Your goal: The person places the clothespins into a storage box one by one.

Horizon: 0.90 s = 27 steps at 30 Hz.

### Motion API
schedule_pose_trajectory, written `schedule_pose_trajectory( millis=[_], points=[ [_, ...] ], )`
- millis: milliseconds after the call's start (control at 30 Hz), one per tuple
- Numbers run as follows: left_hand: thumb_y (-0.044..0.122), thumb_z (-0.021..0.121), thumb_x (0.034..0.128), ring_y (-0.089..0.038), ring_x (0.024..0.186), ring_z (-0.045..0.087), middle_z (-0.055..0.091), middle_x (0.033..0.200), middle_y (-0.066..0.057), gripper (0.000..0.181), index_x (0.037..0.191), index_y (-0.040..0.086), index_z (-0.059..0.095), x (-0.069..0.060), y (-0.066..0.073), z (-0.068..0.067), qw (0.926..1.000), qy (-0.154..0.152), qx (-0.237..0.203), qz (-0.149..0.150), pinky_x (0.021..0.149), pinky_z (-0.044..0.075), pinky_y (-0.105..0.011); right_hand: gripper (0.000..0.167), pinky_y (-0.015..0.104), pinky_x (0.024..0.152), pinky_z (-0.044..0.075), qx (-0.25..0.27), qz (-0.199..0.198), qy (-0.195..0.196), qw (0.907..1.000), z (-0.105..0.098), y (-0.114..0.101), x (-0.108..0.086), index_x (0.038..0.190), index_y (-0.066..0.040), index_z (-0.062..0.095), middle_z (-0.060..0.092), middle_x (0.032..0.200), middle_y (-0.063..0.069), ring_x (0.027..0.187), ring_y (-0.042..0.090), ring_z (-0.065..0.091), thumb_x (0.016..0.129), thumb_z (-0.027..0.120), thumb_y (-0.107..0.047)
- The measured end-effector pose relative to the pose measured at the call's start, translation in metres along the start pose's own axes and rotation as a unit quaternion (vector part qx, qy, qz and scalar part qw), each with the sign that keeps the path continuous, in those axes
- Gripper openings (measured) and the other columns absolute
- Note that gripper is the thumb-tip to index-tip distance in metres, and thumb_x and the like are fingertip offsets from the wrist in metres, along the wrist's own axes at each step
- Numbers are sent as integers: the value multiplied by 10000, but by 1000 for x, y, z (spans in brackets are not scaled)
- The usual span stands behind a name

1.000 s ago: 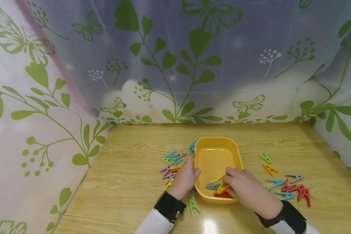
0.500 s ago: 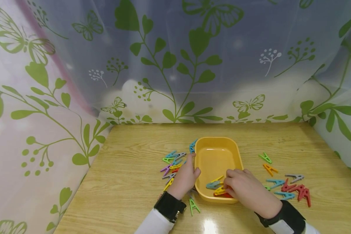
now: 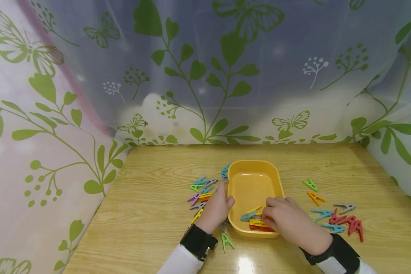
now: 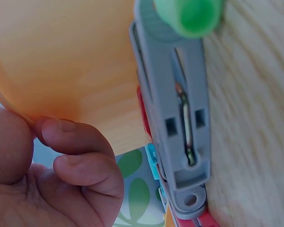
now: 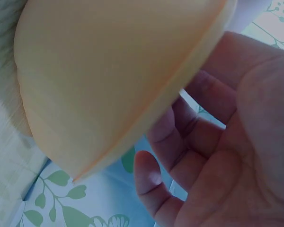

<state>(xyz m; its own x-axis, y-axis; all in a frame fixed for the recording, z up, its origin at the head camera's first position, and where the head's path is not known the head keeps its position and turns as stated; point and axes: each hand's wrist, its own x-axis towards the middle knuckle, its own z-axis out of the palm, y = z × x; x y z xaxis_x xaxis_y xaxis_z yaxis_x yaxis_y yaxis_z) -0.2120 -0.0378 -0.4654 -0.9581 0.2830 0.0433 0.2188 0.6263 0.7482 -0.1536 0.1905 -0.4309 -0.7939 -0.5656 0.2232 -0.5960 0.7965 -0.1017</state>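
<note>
A yellow plastic tub [image 3: 254,163] stands on the table. My left hand [image 3: 216,208] pinches its left rim, thumb on one side and curled fingers on the other in the left wrist view. My right hand [image 3: 291,219] reaches over the right rim, its curled fingers at the end of a yellow clothespin [image 3: 256,223]. That clothespin lies over red ones [image 3: 260,228] at the tub's near end, with a blue-grey clothespin [image 3: 248,216] beside them. In the right wrist view the tub's wall [image 5: 99,85] hides the fingertips. A grey clothespin [image 4: 180,109] lies against the tub's outside.
Mixed clothespins [image 3: 194,198] are heaped left of the tub, partly behind the left hand. A green clothespin [image 3: 227,242] lies in front. Right of the tub are a green clothespin [image 3: 309,184], an orange one [image 3: 316,198] and several blue, grey and red ones [image 3: 351,224]. A patterned curtain [image 3: 205,95] hangs behind.
The yellow clothespin at my right fingers has turned from slanting upright to lying flat over the red ones. The left hand and the tub keep their places.
</note>
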Motion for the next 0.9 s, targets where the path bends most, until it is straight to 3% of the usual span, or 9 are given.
schedule_pose_trajectory(
  millis=[200, 500, 700, 900],
  points=[
    [85, 552, 1028, -105, 460, 385, 377, 605, 37, 551, 1529, 45, 327, 0, 0, 0, 10000, -21, -33, -33, 454, 322, -231, 140, 279, 630, 362, -163, 169, 438, 9988, -9, 6, 0, 827, -259, 724, 530, 790, -139, 680, 38, 459, 836, 864, -245],
    [92, 551, 1034, -111, 457, 380, 374, 601, 35, 558, 1539, 51, 320, 1, 0, 1, 10000, -37, -31, -77, 455, 321, -234, 106, 298, 594, 446, -327, 819, 1141, 9895, -31, 32, -4, 873, -110, 747, 594, 793, -31, 672, 95, 513, 864, 829, -176],
    [89, 556, 1032, -114, 465, 387, 369, 607, 35, 560, 1537, 49, 319, 1, -1, 1, 9999, -34, -34, -103, 462, 328, -237, 110, 298, 565, 436, -349, 1297, 1134, 9844, -34, 61, -9, 886, -45, 743, 589, 755, 4, 637, 119, 496, 886, 793, -143],
    [87, 555, 1030, -110, 460, 378, 362, 602, 39, 557, 1531, 41, 317, 0, 0, 1, 10000, -7, -7, -48, 457, 322, -234, 144, 329, 536, 436, -359, 1893, 688, 9789, -29, 87, -16, 911, -5, 734, 576, 740, 37, 613, 154, 504, 893, 782, -140]
  ],
)
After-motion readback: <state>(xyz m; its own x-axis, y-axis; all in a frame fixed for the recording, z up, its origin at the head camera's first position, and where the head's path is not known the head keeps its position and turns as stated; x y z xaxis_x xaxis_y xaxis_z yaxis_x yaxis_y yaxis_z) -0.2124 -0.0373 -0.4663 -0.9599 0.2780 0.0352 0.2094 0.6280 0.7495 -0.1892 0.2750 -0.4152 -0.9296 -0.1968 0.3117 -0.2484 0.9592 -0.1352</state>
